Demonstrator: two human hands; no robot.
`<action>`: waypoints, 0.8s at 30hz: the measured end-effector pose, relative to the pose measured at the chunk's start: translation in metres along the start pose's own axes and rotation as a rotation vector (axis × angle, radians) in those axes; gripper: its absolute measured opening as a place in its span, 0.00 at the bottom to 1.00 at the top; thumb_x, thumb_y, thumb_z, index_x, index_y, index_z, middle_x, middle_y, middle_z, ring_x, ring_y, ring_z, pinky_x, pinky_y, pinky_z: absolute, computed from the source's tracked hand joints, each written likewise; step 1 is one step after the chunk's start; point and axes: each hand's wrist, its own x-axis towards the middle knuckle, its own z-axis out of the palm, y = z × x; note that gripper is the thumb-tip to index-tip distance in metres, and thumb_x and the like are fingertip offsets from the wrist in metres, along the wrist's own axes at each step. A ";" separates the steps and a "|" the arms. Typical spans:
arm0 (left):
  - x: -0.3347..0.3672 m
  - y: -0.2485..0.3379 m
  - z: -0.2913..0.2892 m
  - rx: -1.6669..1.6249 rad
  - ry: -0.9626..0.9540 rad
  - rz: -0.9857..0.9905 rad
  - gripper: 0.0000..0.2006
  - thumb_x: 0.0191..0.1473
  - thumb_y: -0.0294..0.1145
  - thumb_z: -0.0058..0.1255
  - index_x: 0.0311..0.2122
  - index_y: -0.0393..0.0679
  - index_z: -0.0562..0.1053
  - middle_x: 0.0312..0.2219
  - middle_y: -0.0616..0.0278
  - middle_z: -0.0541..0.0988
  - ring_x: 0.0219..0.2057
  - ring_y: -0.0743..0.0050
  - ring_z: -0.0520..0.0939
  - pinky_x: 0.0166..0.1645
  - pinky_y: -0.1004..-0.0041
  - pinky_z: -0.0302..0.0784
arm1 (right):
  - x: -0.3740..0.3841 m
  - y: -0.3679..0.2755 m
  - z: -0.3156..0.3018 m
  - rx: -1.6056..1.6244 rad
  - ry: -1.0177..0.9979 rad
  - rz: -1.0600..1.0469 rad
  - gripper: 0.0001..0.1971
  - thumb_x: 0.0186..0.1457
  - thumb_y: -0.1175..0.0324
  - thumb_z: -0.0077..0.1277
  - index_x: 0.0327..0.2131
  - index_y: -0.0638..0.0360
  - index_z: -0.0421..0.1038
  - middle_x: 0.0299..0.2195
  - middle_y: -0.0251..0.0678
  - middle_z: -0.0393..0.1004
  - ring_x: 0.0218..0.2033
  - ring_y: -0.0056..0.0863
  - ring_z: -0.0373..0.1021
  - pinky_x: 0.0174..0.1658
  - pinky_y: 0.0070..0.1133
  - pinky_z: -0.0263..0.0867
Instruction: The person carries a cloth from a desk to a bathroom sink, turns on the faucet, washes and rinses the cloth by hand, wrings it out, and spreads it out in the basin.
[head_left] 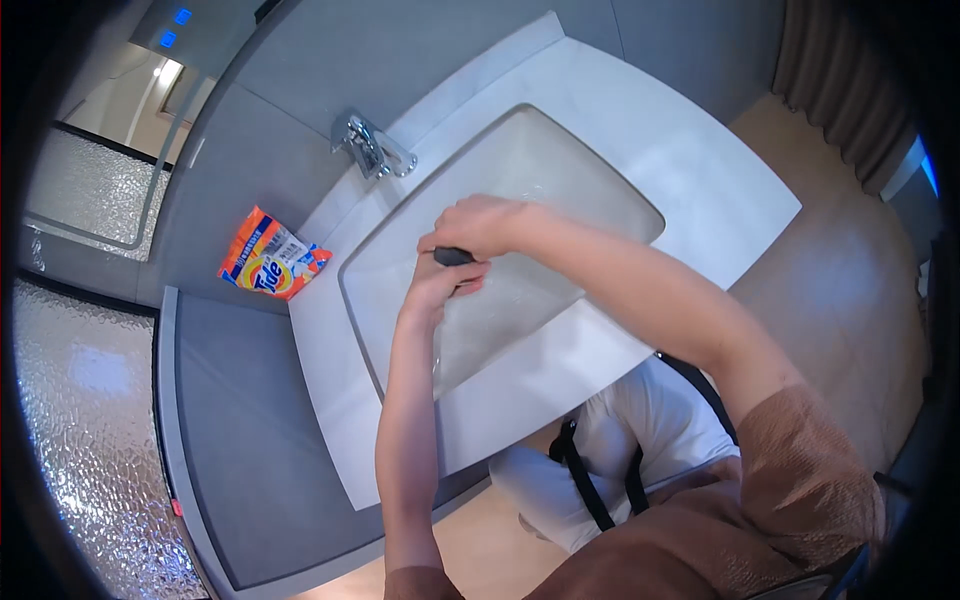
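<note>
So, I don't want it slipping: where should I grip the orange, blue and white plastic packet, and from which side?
Probably pinch the orange, blue and white plastic packet at its upper-left edge, coming from above with the left hand: that edge looks flat and shows against the grey wall, away from the chrome faucet to its right.

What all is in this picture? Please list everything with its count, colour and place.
counter: one, white, centre
basin: one, pale, in the counter
tap: one, chrome, behind the basin
packet: one, mostly orange, counter's left end
dark item: one, blackish, between the hands
mirror: one, silvery, upper left
textured glass: one pane, silvery, far left
curtain: one, brownish, upper right
floor: one, tan, right
trousers: one pair, white, bottom
shirt: one, brown, bottom
left hand: one, bare, over the basin
right hand: one, bare, beside it
</note>
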 end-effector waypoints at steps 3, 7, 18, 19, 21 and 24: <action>-0.003 0.004 -0.003 -0.247 -0.034 -0.023 0.08 0.49 0.23 0.61 0.34 0.39 0.74 0.25 0.65 0.76 0.21 0.80 0.74 0.24 0.77 0.68 | 0.002 0.006 0.014 -0.054 0.177 -0.080 0.19 0.50 0.66 0.55 0.47 0.35 0.72 0.36 0.38 0.78 0.38 0.41 0.77 0.36 0.34 0.72; -0.004 0.010 -0.028 -0.119 -0.120 -0.092 0.06 0.48 0.24 0.61 0.31 0.40 0.75 0.21 0.68 0.73 0.21 0.80 0.73 0.24 0.78 0.65 | 0.008 0.002 0.018 -0.192 0.340 -0.157 0.17 0.48 0.66 0.57 0.44 0.45 0.70 0.32 0.35 0.76 0.30 0.36 0.77 0.29 0.33 0.71; 0.004 0.020 0.007 1.031 0.666 0.183 0.10 0.42 0.38 0.60 0.28 0.42 0.80 0.26 0.47 0.82 0.32 0.46 0.83 0.36 0.59 0.78 | 0.016 -0.013 0.030 -0.341 0.353 0.135 0.03 0.47 0.68 0.56 0.22 0.49 0.78 0.29 0.32 0.81 0.32 0.33 0.79 0.32 0.28 0.73; 0.003 0.016 0.005 1.072 0.675 0.229 0.09 0.41 0.36 0.59 0.27 0.43 0.80 0.25 0.49 0.82 0.30 0.47 0.83 0.34 0.59 0.78 | 0.015 -0.017 0.028 -0.340 0.348 0.128 0.03 0.47 0.68 0.56 0.22 0.49 0.78 0.29 0.32 0.81 0.32 0.33 0.79 0.32 0.28 0.73; 0.005 0.010 0.002 1.106 0.686 0.265 0.08 0.41 0.35 0.59 0.27 0.45 0.80 0.24 0.50 0.82 0.28 0.47 0.83 0.33 0.59 0.78 | 0.013 -0.023 0.021 -0.280 0.224 0.224 0.03 0.47 0.68 0.56 0.25 0.49 0.79 0.31 0.32 0.82 0.34 0.33 0.79 0.35 0.29 0.73; 0.011 0.001 0.001 1.180 0.670 0.367 0.06 0.42 0.34 0.58 0.26 0.45 0.80 0.21 0.53 0.82 0.24 0.50 0.83 0.30 0.60 0.77 | 0.007 -0.024 0.012 -0.147 0.156 0.309 0.04 0.47 0.68 0.56 0.28 0.50 0.80 0.34 0.34 0.81 0.39 0.34 0.78 0.39 0.30 0.73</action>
